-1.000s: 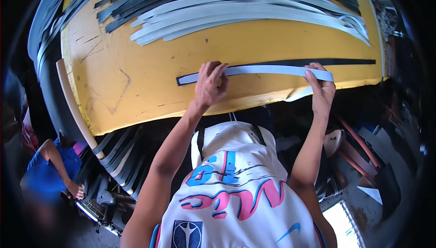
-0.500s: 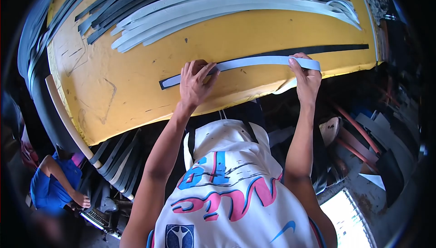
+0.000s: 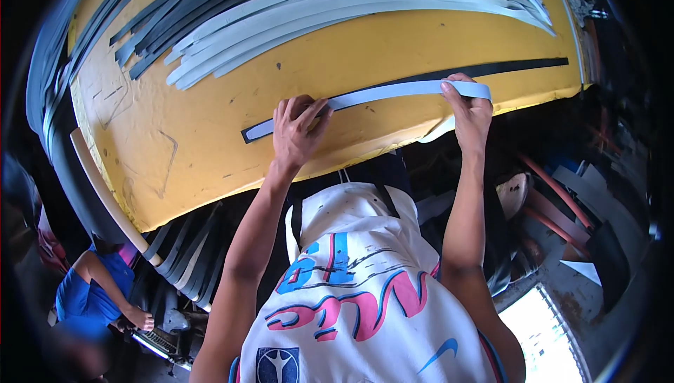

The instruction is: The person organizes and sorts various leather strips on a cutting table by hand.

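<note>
A narrow white strip [image 3: 386, 91] lies along a longer black strip [image 3: 519, 67] on the yellow-covered table. The white strip's left end rests on the black one, inside its edges. My left hand [image 3: 298, 134] presses on both near that end, with curled fingers and thumb at the white strip. Farther right, my right hand [image 3: 470, 120] pinches the white strip between thumb and fingers. There it is raised off the black strip, and its free end bends over past my fingers.
White strips [image 3: 281, 28] and black strips [image 3: 203, 4] lie in bundles across the table's [image 3: 393, 46] far side. More dark strips hang over the left edge. A person in blue [image 3: 95, 288] sits at lower left. Sheets and scraps lie at lower right.
The view has tilted slightly, shifting the table and strips a little. Both hands keep their grip on the white strip, with hardly any movement along it.
</note>
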Motion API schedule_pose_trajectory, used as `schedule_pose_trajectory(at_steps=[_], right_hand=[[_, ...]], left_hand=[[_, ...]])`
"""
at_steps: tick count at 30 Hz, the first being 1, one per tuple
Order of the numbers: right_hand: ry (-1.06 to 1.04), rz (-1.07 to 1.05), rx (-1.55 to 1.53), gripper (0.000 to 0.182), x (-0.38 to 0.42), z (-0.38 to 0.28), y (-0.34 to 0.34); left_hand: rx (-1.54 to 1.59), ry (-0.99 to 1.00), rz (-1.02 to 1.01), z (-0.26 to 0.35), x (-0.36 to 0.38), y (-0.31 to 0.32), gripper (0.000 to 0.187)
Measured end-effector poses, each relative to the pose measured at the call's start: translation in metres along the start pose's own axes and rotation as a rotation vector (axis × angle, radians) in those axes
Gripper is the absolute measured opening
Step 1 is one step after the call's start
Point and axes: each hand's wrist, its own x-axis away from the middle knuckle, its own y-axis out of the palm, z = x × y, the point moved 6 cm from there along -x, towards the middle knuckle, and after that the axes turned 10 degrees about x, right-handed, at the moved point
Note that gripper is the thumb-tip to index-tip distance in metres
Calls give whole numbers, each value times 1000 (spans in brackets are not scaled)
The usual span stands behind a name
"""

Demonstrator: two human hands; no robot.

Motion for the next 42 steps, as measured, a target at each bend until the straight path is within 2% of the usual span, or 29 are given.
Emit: schedule_pose_trajectory(at_steps=[19,40,42], right_hand=[[41,-30,208,29,-17,28,-1],[-27,-38,93,23,-17,45,5],[-15,-33,73,23,-16,44,4]], left_hand=[[-15,-8,-18,-1,2,2,29],[-59,11,-2,6,-2,2,31],[-151,-34,-43,8,-3,6,33]])
